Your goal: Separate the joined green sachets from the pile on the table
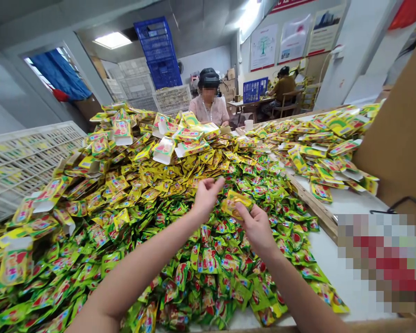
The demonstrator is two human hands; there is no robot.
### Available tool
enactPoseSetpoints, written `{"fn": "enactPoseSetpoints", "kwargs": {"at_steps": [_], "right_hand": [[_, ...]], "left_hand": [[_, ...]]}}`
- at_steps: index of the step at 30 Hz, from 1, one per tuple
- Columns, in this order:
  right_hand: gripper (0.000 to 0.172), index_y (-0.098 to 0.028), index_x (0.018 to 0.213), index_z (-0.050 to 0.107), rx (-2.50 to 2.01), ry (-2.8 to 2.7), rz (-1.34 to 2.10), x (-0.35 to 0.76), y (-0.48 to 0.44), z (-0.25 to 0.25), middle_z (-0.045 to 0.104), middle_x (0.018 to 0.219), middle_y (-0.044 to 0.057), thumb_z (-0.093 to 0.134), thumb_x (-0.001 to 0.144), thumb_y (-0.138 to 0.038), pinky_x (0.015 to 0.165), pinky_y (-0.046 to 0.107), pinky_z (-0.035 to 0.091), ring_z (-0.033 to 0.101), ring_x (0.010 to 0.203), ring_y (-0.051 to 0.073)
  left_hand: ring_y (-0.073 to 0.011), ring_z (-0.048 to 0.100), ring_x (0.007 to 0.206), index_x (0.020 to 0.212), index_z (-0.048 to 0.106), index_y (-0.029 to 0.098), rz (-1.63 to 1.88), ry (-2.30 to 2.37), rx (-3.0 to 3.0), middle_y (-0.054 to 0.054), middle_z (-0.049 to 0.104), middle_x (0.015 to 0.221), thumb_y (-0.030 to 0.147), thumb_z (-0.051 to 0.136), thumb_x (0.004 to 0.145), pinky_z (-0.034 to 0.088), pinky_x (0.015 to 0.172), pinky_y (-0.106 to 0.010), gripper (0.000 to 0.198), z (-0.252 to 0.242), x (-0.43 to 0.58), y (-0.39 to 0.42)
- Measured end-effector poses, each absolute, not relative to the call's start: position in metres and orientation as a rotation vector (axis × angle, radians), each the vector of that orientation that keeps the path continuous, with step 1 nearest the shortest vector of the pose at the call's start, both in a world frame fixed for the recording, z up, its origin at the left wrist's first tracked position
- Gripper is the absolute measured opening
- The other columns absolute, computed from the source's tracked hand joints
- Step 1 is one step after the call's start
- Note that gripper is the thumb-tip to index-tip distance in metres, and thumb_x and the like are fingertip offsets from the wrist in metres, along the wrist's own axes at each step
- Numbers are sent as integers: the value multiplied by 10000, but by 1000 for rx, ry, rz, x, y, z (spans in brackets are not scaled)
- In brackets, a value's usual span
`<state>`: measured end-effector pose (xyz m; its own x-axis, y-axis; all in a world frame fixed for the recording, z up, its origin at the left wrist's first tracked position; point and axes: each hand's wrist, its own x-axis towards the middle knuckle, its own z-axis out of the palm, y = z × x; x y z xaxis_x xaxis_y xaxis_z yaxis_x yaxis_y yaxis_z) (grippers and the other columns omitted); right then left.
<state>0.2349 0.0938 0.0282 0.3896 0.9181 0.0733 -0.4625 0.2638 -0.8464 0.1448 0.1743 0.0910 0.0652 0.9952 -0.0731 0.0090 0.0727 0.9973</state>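
My right hand [258,226] pinches a small yellow packet [231,203] between thumb and fingers, just above the heap. To the left of it, my left hand [207,199] is raised with its fingers pointing towards the packet, apart from it; nothing shows in its grasp and its fingertips are slightly blurred. Beneath both hands spreads a heap of green packets [211,259] with red watermelon pictures. Yellow packets [159,178] lie behind them, higher up the pile.
Open yellow cartons [164,150] top the pile, with more cartons [333,138] behind a wooden strip [312,203] at right. A white crate [31,162] stands left, a cardboard sheet [398,125] right. Across the table sits a person [210,106]; another person [282,95] is farther back.
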Motion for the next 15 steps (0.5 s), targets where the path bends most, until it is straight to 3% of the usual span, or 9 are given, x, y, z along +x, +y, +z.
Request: {"fn": "enactPoseSetpoints", "kwargs": {"at_steps": [3, 7, 12, 15], "right_hand": [[398, -178, 798, 661, -943, -610, 945, 241, 98, 26, 733, 824, 42, 760, 600, -508, 802, 396, 523, 673, 791, 223], [428, -158, 825, 649, -1112, -774, 833, 243, 103, 17, 719, 808, 60, 678, 662, -553, 752, 375, 523, 665, 764, 220], [379, -161, 784, 621, -1226, -839, 727, 246, 107, 9, 689, 736, 52, 628, 709, -533, 664, 333, 498, 633, 710, 207], [326, -185, 780, 598, -1283, -843, 644, 251, 106, 9, 665, 714, 29, 615, 726, -505, 654, 305, 473, 608, 722, 196]], "left_hand": [[-106, 536, 591, 826, 529, 174, 1085, 1246, 1058, -24, 586, 791, 503, 556, 820, 405, 529, -221, 330, 121, 150, 221], [-103, 559, 562, 916, 540, 188, 1133, 1281, 950, -16, 618, 756, 521, 439, 876, 432, 510, -207, 351, 144, 154, 261], [-96, 559, 513, 918, 534, 193, 1221, 1345, 957, 19, 597, 666, 413, 495, 860, 441, 508, -201, 230, 149, 146, 266], [-107, 572, 532, 841, 547, 174, 1245, 1370, 1080, 15, 590, 642, 345, 622, 762, 459, 536, -219, 203, 148, 123, 250]]}}
